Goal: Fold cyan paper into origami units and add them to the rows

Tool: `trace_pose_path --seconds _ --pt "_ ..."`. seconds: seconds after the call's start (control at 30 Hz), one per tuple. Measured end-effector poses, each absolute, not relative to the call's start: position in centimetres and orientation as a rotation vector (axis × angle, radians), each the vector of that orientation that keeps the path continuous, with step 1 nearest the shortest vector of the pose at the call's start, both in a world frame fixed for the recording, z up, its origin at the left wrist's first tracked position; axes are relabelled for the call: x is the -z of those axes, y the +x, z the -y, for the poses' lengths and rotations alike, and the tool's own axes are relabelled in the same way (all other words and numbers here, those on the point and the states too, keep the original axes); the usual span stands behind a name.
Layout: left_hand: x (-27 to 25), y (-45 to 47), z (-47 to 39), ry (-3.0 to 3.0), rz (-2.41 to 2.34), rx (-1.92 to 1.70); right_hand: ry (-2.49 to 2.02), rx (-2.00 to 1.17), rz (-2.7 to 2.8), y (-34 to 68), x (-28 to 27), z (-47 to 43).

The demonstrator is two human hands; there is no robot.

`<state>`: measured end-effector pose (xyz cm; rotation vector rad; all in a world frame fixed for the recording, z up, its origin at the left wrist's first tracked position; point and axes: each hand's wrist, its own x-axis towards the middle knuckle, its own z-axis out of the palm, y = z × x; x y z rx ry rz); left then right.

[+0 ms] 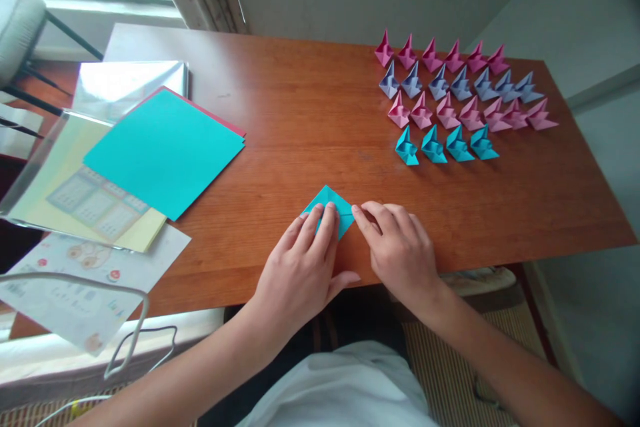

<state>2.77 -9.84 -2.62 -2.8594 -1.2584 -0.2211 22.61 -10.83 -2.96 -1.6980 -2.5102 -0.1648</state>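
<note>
A small turquoise sheet of folded origami paper [344, 205] lies diamond-wise on the wooden table in front of me, with crease lines across it. Pressing down on its left and middle part is my left hand [303, 267], fingers stretched flat and thumb apart, hiding much of the sheet. At the sheet's right corner, the thumb and forefinger of my right hand [403, 247] are pinched together on the paper. The other fingers of that hand are curled.
Rows of folded paper figures stand at the back right: magenta [454, 59], lilac [461, 85], pink [471, 115] and turquoise [459, 145]. Large turquoise sheets [165, 150], a clear sleeve with yellow paper [45, 153] and a printed sheet [95, 280] cover the left. A cable [135, 293] crosses nearby.
</note>
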Motion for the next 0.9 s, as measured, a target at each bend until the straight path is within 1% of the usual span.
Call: trace_pose_path --seconds 0.17,0.43,0.57,0.77,0.83,0.9 --pt "2.5 0.5 10.0 -2.757 1.290 0.250 -1.700 0.210 2.490 22.7 3.2 10.9" --pt "2.3 -1.7 10.6 -2.687 1.344 0.220 -1.703 0.166 2.475 22.6 3.0 10.8" --pt "2.3 -2.0 10.5 -2.694 1.422 0.315 -1.687 0.014 2.416 22.8 2.8 10.1" --pt "1.5 -0.2 10.8 -2.626 1.524 0.629 -1.676 -0.242 2.254 22.6 2.1 8.4" --pt "1.2 1.0 10.8 -2.684 1.468 0.645 -1.694 -0.279 2.229 22.4 1.9 8.0" --pt "1.2 2.2 10.7 -2.745 1.451 0.549 -1.712 -0.315 2.194 22.3 1.9 7.7"
